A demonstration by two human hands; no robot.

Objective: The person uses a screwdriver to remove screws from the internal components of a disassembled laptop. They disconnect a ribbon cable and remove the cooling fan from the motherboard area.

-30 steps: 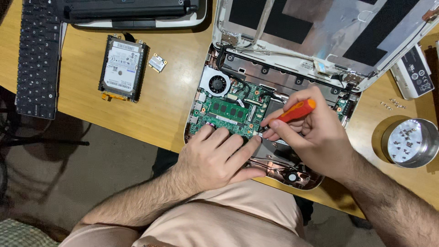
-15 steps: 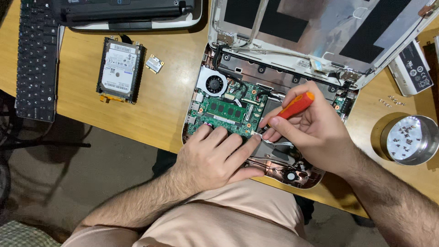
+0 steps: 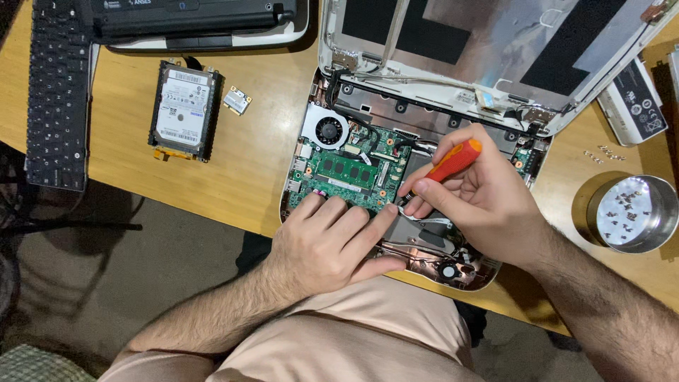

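Orange-handled screwdriver (image 3: pixel 453 161) pinched in right hand (image 3: pixel 488 205) over opened laptop base (image 3: pixel 396 205) at table's near edge; long axis slants from upper right down-left, tip at green circuit board (image 3: pixel 346 173). Left hand (image 3: pixel 329 240) flat, fingers spread on board's near side. White-labelled hard drive (image 3: pixel 180 110) lies left of base, small card (image 3: pixel 237 100) beside it. Metal bowl (image 3: pixel 633 212) near right edge. Bare wooden table (image 3: pixel 233 177) between drive and base.

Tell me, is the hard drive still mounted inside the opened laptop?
No, the hard drive lies on the wooden table, left of the opened laptop.
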